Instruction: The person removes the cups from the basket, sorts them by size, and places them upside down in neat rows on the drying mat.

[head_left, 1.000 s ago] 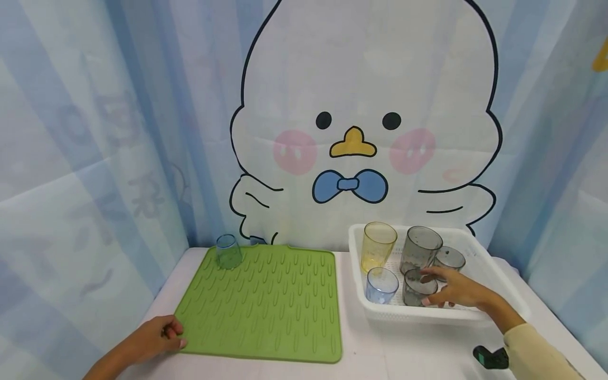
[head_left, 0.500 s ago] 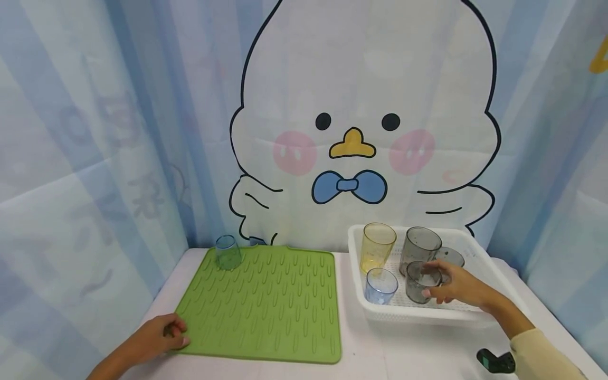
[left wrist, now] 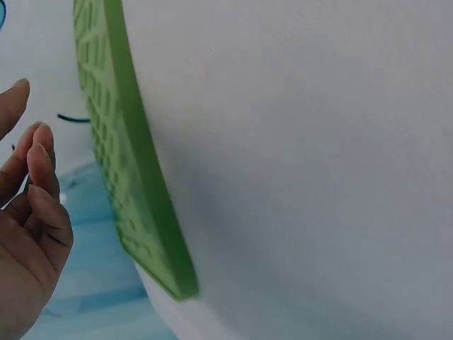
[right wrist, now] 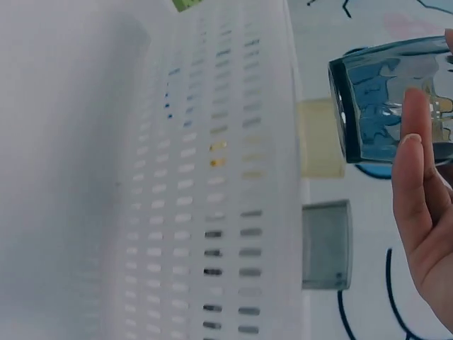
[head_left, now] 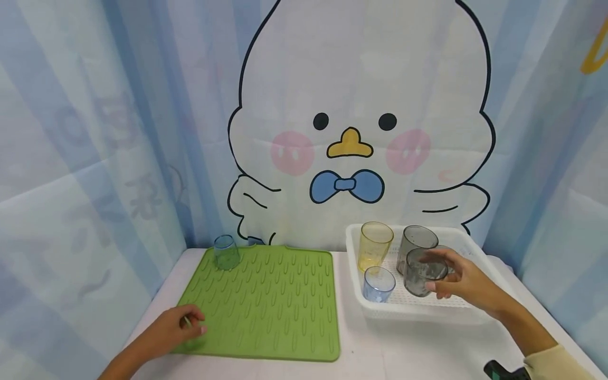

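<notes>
"Where's the small grey glass [head_left: 415, 279]?"
"Above the white basket [head_left: 418, 313], grasped by the right hand's [head_left: 467, 282] fingers. Left of the basket, the left hand's [head_left: 173, 331] fingers curl loosely, holding nothing."
"Handling advice?"
"Grip firmly; clear the basket's tall grey tumbler [head_left: 409, 238]."
"Any writing?"
"Faint, unreadable characters on the curtain [head_left: 71, 221] left of the basket."

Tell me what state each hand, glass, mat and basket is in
Left hand: loosely curled, empty
Right hand: gripping short grey glass
Short grey glass: raised, mouth up
Tall grey glass: upright
Yellow glass: upright
Light-blue glass: upright
Rear grey glass: mostly hidden
Green mat: flat
Blue glass: apparently upside down on mat
White basket: upright, holding glasses
</notes>
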{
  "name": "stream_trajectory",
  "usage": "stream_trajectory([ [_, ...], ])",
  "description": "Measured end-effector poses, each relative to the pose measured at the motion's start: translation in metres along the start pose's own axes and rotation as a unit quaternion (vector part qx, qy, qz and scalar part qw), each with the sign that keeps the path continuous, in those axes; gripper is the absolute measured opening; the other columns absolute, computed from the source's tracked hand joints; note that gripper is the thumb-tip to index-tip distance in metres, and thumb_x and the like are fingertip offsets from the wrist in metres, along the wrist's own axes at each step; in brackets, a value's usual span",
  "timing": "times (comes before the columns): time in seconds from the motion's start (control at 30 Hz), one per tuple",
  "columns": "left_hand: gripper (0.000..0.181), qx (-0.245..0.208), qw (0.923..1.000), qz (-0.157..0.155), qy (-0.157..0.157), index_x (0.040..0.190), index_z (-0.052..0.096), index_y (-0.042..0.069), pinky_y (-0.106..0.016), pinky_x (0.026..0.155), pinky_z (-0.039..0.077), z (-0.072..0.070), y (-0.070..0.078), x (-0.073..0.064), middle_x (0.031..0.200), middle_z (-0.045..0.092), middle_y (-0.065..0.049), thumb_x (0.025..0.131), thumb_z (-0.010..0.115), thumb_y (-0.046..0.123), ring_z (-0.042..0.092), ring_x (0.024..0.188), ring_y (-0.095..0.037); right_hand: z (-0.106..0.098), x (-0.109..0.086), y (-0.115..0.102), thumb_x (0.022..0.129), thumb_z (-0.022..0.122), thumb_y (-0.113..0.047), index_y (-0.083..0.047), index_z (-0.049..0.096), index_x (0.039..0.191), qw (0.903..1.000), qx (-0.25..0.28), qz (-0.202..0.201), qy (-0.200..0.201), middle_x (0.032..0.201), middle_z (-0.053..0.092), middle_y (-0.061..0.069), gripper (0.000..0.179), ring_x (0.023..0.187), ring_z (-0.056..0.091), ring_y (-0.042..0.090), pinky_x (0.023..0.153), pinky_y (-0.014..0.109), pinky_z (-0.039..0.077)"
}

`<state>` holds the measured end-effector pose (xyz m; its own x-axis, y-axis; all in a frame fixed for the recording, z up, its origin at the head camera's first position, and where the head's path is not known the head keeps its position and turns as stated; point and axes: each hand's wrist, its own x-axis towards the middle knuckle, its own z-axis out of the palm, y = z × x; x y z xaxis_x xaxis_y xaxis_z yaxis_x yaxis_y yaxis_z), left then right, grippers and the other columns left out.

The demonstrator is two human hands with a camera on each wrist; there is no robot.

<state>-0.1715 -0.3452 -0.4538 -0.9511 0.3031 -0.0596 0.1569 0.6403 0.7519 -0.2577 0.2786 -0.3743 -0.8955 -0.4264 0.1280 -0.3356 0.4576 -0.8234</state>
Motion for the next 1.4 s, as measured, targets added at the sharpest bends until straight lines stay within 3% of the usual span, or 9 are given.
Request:
stream_trajectory([
  [0.13, 0.027, -0.004, 0.9999, 0.013, 0.004, 0.106, 0.064, 0.000, -0.025, 0.064, 0.049, 0.010, 0.018, 0.005, 0.088, 0.063, -0.004, 0.096, 0.069, 0.024, 0.056, 0.073, -0.003, 0.014, -0.003, -0.022, 0.091, 0.069, -0.004, -0.006, 0.040, 0.145, 0.9989, 0.028, -0.034, -0.012, 0.124, 0.058, -0.012, 0.061, 0.066, 0.067, 0.027, 0.064, 0.035, 0.057],
  [0.33, 0.024, -0.015, 0.9982, 0.058, 0.007, 0.107, 0.066, 0.003, -0.025, 0.067, 0.050, 0.021, 0.048, 0.011, 0.089, 0.063, 0.000, 0.096, 0.069, 0.025, 0.057, 0.076, -0.001, 0.040, -0.007, -0.046, 0.089, 0.069, 0.004, -0.003, 0.040, 0.144, 0.9923, 0.080, -0.087, -0.037, 0.133, 0.056, -0.010, 0.063, 0.068, 0.070, 0.027, 0.064, 0.036, 0.059],
  [0.47, 0.025, -0.026, 0.9962, 0.083, 0.001, 0.109, 0.065, 0.006, -0.025, 0.069, 0.051, 0.029, 0.069, 0.013, 0.094, 0.064, 0.000, 0.096, 0.069, 0.027, 0.058, 0.081, -0.002, 0.060, -0.010, -0.059, 0.087, 0.067, 0.008, -0.003, 0.041, 0.145, 0.9855, 0.113, -0.117, -0.050, 0.135, 0.056, -0.008, 0.064, 0.068, 0.068, 0.016, 0.061, 0.036, 0.059],
  [0.67, 0.034, -0.031, 0.9958, 0.085, 0.005, 0.115, 0.063, 0.010, -0.028, 0.075, 0.052, 0.040, 0.097, 0.015, 0.105, 0.065, -0.002, 0.094, 0.071, 0.036, 0.062, 0.092, -0.010, 0.086, -0.013, -0.077, 0.084, 0.068, 0.013, -0.001, 0.041, 0.144, 0.9719, 0.162, -0.158, -0.065, 0.137, 0.056, -0.005, 0.067, 0.069, 0.062, 0.004, 0.058, 0.032, 0.057],
  [0.83, 0.044, -0.031, 0.9928, 0.115, 0.007, 0.123, 0.061, 0.010, -0.030, 0.083, 0.052, 0.051, 0.116, 0.014, 0.114, 0.065, -0.002, 0.094, 0.071, 0.041, 0.062, 0.101, -0.012, 0.106, -0.016, -0.087, 0.084, 0.068, 0.013, 0.000, 0.039, 0.145, 0.9628, 0.201, -0.158, -0.089, 0.138, 0.056, -0.003, 0.068, 0.082, 0.071, 0.013, 0.064, 0.033, 0.060],
  [1.0, 0.052, -0.052, 0.9896, 0.134, -0.004, 0.133, 0.056, 0.013, -0.030, 0.088, 0.052, 0.062, 0.137, 0.011, 0.122, 0.063, 0.000, 0.093, 0.071, 0.042, 0.061, 0.108, -0.012, 0.125, -0.021, -0.097, 0.086, 0.069, 0.008, 0.000, 0.041, 0.144, 0.9606, 0.223, -0.124, -0.111, 0.138, 0.056, 0.001, 0.065, 0.085, 0.072, 0.019, 0.068, 0.035, 0.061],
  [1.23, 0.061, -0.077, 0.9827, 0.169, -0.007, 0.144, 0.048, 0.022, -0.032, 0.094, 0.050, 0.079, 0.161, 0.009, 0.132, 0.058, 0.004, 0.091, 0.076, 0.033, 0.055, 0.115, -0.009, 0.144, -0.025, -0.102, 0.087, 0.073, -0.001, -0.010, 0.044, 0.146, 0.9670, 0.215, -0.059, -0.122, 0.137, 0.055, 0.007, 0.066, 0.081, 0.072, 0.020, 0.071, 0.036, 0.060],
  [1.3, 0.065, -0.080, 0.9811, 0.176, -0.011, 0.146, 0.046, 0.025, -0.031, 0.095, 0.049, 0.084, 0.167, 0.009, 0.133, 0.056, 0.004, 0.089, 0.078, 0.033, 0.054, 0.117, -0.009, 0.149, -0.025, -0.101, 0.085, 0.075, -0.001, -0.009, 0.044, 0.146, 0.9675, 0.211, -0.066, -0.123, 0.136, 0.057, 0.008, 0.068, 0.076, 0.071, 0.017, 0.068, 0.037, 0.061],
  [1.4, 0.070, -0.085, 0.9792, 0.183, -0.018, 0.147, 0.044, 0.030, -0.031, 0.096, 0.047, 0.091, 0.173, 0.011, 0.134, 0.054, 0.004, 0.087, 0.080, 0.033, 0.051, 0.118, -0.010, 0.157, -0.024, -0.097, 0.083, 0.074, 0.004, -0.005, 0.042, 0.146, 0.9584, 0.230, -0.096, -0.139, 0.137, 0.054, 0.018, 0.071, 0.075, 0.073, 0.018, 0.067, 0.042, 0.061],
])
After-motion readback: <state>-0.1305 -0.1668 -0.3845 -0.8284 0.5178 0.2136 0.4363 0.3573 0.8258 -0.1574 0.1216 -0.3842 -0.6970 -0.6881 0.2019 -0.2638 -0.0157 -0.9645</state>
